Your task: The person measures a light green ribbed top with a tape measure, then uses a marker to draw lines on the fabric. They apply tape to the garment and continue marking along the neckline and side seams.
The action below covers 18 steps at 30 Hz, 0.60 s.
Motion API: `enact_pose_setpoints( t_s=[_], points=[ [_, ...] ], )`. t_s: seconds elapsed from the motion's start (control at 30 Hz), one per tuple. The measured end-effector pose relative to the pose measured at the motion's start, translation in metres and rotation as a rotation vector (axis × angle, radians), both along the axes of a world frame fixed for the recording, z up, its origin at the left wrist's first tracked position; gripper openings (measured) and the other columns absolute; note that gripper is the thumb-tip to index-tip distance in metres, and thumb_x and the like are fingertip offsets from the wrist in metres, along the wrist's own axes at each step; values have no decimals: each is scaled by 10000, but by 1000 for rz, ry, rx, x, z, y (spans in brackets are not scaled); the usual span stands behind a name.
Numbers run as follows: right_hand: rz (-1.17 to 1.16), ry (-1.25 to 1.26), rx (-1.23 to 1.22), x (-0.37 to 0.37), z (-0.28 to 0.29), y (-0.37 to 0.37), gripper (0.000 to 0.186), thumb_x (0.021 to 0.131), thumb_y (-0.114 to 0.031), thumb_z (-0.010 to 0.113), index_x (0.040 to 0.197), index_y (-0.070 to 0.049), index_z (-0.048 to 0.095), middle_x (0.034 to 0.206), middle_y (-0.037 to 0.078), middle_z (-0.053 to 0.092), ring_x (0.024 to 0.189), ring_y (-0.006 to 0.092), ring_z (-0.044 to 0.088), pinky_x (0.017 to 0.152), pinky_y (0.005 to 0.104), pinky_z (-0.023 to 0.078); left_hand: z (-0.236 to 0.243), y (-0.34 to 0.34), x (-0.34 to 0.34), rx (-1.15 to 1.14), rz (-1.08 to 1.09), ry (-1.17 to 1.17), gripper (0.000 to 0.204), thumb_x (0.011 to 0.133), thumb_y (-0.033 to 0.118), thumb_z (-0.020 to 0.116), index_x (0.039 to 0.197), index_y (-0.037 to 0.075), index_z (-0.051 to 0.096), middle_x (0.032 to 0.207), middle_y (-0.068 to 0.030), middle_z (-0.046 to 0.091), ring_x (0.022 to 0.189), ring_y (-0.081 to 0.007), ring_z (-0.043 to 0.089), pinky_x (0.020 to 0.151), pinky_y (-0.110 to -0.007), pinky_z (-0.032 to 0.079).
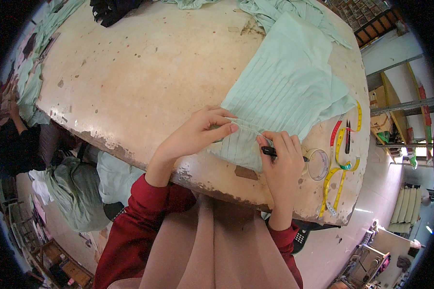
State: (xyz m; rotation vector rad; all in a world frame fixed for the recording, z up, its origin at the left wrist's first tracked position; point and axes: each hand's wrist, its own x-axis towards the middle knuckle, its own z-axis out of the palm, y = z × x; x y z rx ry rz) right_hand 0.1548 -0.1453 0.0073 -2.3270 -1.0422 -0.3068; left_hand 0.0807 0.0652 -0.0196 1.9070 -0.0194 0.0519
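Observation:
A pale green pleated cloth [284,72] lies across the table's right side, its near end turned up at the front edge. My left hand [197,132] pinches the cloth's folded edge between thumb and forefinger. My right hand [282,159] is closed, thumb and forefinger at the same edge a little to the right. A black pen-like tool [269,151] sits in that hand, passing under the fingers; its exact kind is hard to make out. Just beside the right hand stands a roll of tape [318,164].
A yellow tape measure [339,144] and a slim black tool [347,137] lie at the table's right edge. More green cloth [260,12] and a black cloth [113,10] are at the back. Filled bags [74,192] stand below left, near another person [19,139].

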Motion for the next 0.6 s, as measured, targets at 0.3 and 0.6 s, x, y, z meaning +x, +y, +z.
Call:
enact_pose_setpoints(
  t_s=[0.3,0.6],
  points=[
    [4,-15,11,0,1,0,138,804,-99,749,885,-51,649,801,59,595,732,257,528,656,353,436,-10,-1,-2,-116,33,41,310,1015,203,500,1109,-43,664,1208,-102,628,1182,-246,485,1015,-349,374],
    [10,-35,47,0,2,-1,128,810,-100,746,877,-53,648,785,61,590,714,259,517,639,353,427,0,-1,-7,-33,78,16,372,952,275,469,1121,9,668,1221,-96,614,1212,-264,443,1075,-374,290]
  ],
)
